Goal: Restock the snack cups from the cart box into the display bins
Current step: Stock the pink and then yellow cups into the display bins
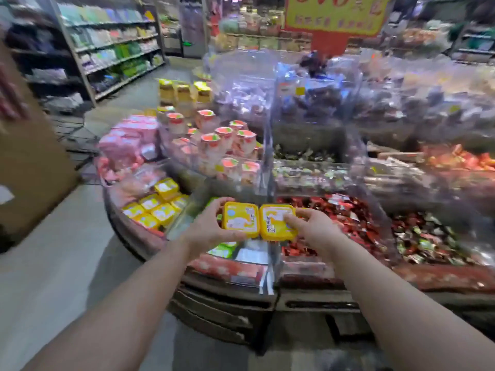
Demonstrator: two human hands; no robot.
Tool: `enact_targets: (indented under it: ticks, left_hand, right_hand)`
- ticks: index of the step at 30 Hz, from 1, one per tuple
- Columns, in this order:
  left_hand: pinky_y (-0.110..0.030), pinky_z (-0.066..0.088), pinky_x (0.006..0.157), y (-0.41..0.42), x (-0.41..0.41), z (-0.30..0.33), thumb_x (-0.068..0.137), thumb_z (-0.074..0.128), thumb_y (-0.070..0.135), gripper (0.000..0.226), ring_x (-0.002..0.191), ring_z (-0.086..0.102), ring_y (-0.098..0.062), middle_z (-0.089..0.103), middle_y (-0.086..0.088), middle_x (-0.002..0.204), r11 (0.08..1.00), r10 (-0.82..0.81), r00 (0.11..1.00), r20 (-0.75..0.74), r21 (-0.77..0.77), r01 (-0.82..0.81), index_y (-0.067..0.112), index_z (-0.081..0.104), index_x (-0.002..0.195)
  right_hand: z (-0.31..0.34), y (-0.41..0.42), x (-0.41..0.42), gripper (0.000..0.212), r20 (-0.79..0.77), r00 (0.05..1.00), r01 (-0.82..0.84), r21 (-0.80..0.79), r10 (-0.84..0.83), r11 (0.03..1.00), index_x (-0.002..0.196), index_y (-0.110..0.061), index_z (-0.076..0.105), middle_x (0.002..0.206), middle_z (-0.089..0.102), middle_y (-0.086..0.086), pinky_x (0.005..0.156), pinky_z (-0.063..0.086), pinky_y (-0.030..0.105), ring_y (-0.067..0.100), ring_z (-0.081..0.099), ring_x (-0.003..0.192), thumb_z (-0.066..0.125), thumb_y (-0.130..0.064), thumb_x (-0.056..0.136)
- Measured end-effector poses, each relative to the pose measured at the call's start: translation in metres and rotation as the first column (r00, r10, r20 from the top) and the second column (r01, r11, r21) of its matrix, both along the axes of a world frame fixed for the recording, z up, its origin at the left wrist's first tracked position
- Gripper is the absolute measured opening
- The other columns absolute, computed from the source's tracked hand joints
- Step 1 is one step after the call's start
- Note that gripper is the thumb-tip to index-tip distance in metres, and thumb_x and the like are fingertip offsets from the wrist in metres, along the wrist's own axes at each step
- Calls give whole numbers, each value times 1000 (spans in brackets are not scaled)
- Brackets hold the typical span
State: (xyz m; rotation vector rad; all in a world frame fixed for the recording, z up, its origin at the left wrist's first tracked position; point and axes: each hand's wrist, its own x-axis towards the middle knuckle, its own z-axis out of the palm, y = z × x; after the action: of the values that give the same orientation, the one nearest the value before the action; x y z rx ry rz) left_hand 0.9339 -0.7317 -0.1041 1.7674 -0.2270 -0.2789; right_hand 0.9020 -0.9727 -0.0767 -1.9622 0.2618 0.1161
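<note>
Left hand [207, 228] and right hand [312, 227] each grip a yellow cup [240, 219], [278, 223], edges touching, above the bins' clear divider [267, 253]; lid print unreadable.

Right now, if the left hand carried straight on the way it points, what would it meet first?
Probably the clear divider behind the bin, below the red-lidded cups; depth is unclear. The left hand grips a yellow cup.

Clear divider wall [268, 145] between bins

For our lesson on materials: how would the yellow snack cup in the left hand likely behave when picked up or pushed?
The yellow snack cup looks like a stiff, squarish tub, so probably keeps its shape. Its low, flat form likely slides, not rolls. The left hand alone holds it, suggesting it is light.
</note>
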Motion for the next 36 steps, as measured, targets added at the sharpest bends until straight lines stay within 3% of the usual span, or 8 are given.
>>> enact_targets:
  ticks: [4, 12, 16, 19, 22, 26, 32, 36]
  left_hand:
    - [-22, 55, 75, 168, 12, -1, 53, 89, 7, 85, 93, 67, -6, 63, -1, 115, 985, 172, 985, -14, -6, -172, 24, 45, 124]
    - [-19, 54, 69, 336, 40, -13, 59, 87, -4, 84, 86, 67, -4, 64, -6, 113, 935, 350, 936, -30, 69, -347, 18, 44, 127]
    - [-38, 55, 89, 359, 82, -27, 40, 94, 38, 98, 104, 65, -15, 62, 1, 119, 914, 385, 922, -37, 155, -375, 38, 45, 124]
    - [-40, 52, 94, 369, 124, -51, 33, 89, 62, 100, 110, 61, -13, 58, 10, 123, 895, 374, 927, 2, 260, -362, 50, 43, 121]
    - [-41, 54, 91, 373, 154, -49, 30, 96, 45, 107, 102, 67, -14, 65, 4, 116, 902, 414, 908, -68, 163, -400, 38, 47, 125]
    - [-28, 52, 81, 384, 207, -41, 50, 92, 9, 95, 97, 66, -16, 65, -4, 113, 898, 439, 891, -116, 70, -434, 16, 45, 131]
    - [-33, 53, 89, 380, 267, -49, 49, 93, 16, 83, 101, 67, -19, 67, -3, 110, 932, 362, 924, -126, 62, -357, 33, 49, 117]
    - [-23, 54, 72, 373, 308, -52, 61, 87, 3, 83, 92, 66, -12, 64, -2, 111, 971, 238, 964, -121, 62, -232, 21, 45, 129]
  right_hand:
    - [-14, 171, 58, 12, -70, 983, -156, 187, 171, 970, 98, -14, 66, 64, 57, 0, 38, 35, 17, 5, 44, 34, 61, -22, 93]
    - [-40, 351, 124, 25, -186, 950, -190, 288, 250, 939, 110, -17, 62, 72, 57, 4, 49, 48, 25, 9, 47, 40, 63, -33, 90]
    - [-49, 376, 162, 17, -256, 906, -206, 427, 336, 881, 107, -20, 56, 80, 62, 8, 54, 46, 31, 20, 55, 48, 60, -29, 93]
    - [-64, 377, 192, 37, -241, 883, -237, 513, 404, 825, 117, -21, 52, 80, 61, 9, 50, 37, 27, 19, 52, 54, 70, -18, 85]
    - [-83, 372, 220, 58, -300, 901, -121, 518, 313, 847, 128, -25, 46, 79, 61, 10, 50, 36, 27, 17, 52, 53, 74, -8, 80]
    - [-109, 358, 249, 41, -392, 892, -42, 424, 225, 905, 118, -7, 53, 71, 56, 7, 49, 32, 23, 10, 44, 45, 69, -5, 82]
    - [-138, 356, 259, 41, -488, 855, -16, 317, 178, 948, 120, -17, 58, 73, 48, 8, 48, 35, 21, 12, 41, 53, 65, 0, 82]
    - [-161, 366, 263, 54, -470, 882, 66, 215, 44, 974, 129, -17, 54, 89, 57, 12, 58, 44, 25, 18, 53, 65, 62, 5, 81]
